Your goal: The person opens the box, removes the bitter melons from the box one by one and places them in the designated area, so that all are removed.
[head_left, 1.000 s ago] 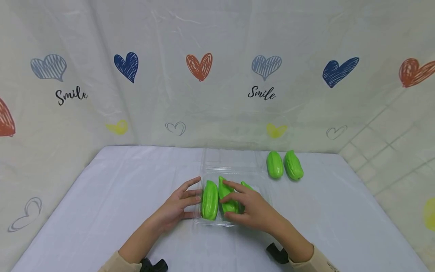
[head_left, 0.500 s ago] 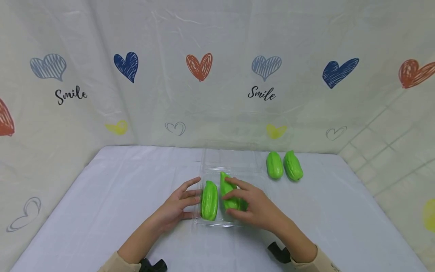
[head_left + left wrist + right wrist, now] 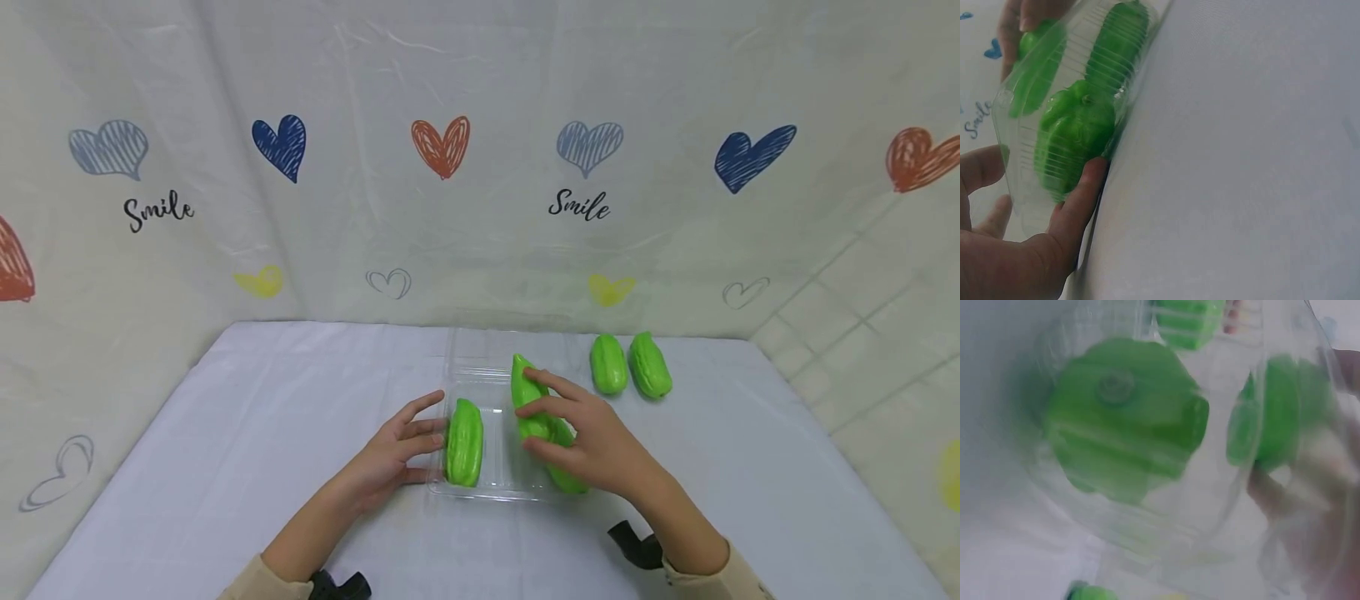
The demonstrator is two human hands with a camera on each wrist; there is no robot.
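Note:
My right hand [image 3: 592, 437] holds a bright green, ribbed gourd, perhaps a bitter melon [image 3: 523, 392], between thumb and fingers, tilted over the clear plastic box [image 3: 498, 467]. In the right wrist view its end [image 3: 1279, 412] shows blurred through the plastic. Two more such gourds lie in the box: one along the left wall [image 3: 465, 442], the other on the right [image 3: 566, 479], partly hidden by my right hand. My left hand [image 3: 386, 458] rests against the box's left side, fingers extended; in the left wrist view its thumb [image 3: 1088, 178] touches the wall low down.
The box's clear lid [image 3: 510, 346] stands open at the back. Two more green gourds, a left one [image 3: 608, 364] and a right one [image 3: 650, 365], lie on the white-covered table [image 3: 712, 450] behind the box to the right. A curtain [image 3: 495, 225] with printed hearts hangs behind.
My right hand has moved right and away from me, lifting the gourd from the middle of the box. The gourd on the right has come more into view. My left hand has stayed put.

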